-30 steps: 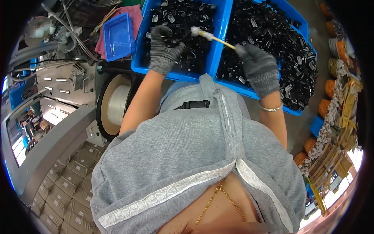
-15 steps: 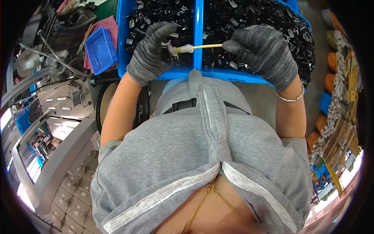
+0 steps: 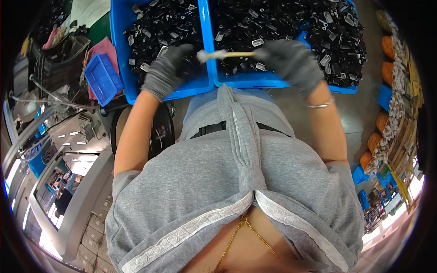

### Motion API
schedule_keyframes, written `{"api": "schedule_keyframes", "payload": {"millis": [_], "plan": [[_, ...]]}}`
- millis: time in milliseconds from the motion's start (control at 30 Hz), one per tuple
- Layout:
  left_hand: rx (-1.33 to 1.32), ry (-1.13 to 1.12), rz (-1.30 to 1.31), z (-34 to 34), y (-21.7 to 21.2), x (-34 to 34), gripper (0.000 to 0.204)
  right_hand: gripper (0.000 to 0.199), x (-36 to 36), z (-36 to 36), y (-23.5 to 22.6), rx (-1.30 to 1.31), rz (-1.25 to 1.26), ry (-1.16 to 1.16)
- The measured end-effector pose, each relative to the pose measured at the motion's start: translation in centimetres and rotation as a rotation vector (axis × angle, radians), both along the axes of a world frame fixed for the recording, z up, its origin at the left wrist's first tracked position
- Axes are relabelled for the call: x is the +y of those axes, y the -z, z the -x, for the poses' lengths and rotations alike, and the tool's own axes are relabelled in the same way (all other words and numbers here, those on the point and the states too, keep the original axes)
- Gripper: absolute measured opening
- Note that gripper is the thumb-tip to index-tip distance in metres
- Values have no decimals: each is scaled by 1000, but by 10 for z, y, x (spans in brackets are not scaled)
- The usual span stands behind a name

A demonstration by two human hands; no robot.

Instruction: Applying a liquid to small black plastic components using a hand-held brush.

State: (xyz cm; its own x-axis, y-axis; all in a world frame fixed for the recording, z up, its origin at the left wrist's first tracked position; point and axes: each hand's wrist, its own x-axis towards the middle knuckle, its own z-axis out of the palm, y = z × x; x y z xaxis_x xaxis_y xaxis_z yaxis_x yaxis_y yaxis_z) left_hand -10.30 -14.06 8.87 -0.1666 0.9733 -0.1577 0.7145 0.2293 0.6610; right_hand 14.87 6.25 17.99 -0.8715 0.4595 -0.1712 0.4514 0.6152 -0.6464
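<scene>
My right hand (image 3: 289, 63), in a dark grey knit glove, is closed on one end of a thin yellow stick (image 3: 240, 54). The stick lies nearly level, and its whitish, bulky wrapped end (image 3: 210, 55) points left across the divider between two blue bins. My left hand (image 3: 165, 73), gloved alike, hovers over the left bin (image 3: 132, 97), a short gap from that wrapped end. Motion blur smears its fingers, so whether they hold a small part is unclear. Many small black and clear plastic parts (image 3: 255, 22) fill the bins below both hands.
A small blue tray (image 3: 104, 81) sits on a pink cloth (image 3: 105, 49) left of the bins. Machine frames (image 3: 73, 123) and a dark wheel (image 3: 159, 129) stand at the left. Along the right side run orange rolls (image 3: 387, 71) and stacked material.
The bins have shifted left in view. Relative to them, the stick's wrapped end has moved right, from over the left bin onto the divider. The right hand still holds the stick.
</scene>
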Motion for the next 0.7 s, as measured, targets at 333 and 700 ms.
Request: {"api": "schedule_keyframes", "payload": {"millis": [333, 700], "plan": [[277, 11, 176, -78, 77, 131, 72, 28, 83, -130, 40, 23, 329, 817], [697, 166, 704, -84, 244, 215, 45, 31, 78, -168, 83, -41, 439, 946]]}}
